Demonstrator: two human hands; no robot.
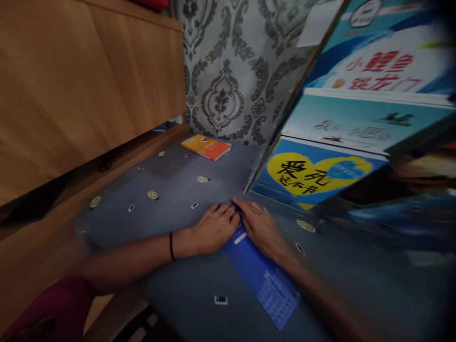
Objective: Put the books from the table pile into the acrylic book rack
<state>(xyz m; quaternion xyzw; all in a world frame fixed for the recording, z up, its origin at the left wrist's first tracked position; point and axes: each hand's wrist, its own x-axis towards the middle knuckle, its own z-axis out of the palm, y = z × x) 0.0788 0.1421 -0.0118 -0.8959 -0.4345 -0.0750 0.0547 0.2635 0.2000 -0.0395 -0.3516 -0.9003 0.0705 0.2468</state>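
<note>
The left hand [218, 229] and right hand [261, 232] meet, fingers bent, at the far end of one blue packet [259, 273] on the desk [174, 211]; whether they grip or merely press, I cannot tell. One orange book [207, 147] lies beyond; three book covers [320, 178] face out at right.

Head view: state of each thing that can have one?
Blue strip: lying on the gray tabletop, far end partly covered by hands
Left hand: fingers bent at strip's far end; grip unclear
Right hand: over strip's far end; grip unclear
Orange book: closed, lying flat
Heart-cover book: propped up, cover out
Black wristband: worn, left wrist
</note>
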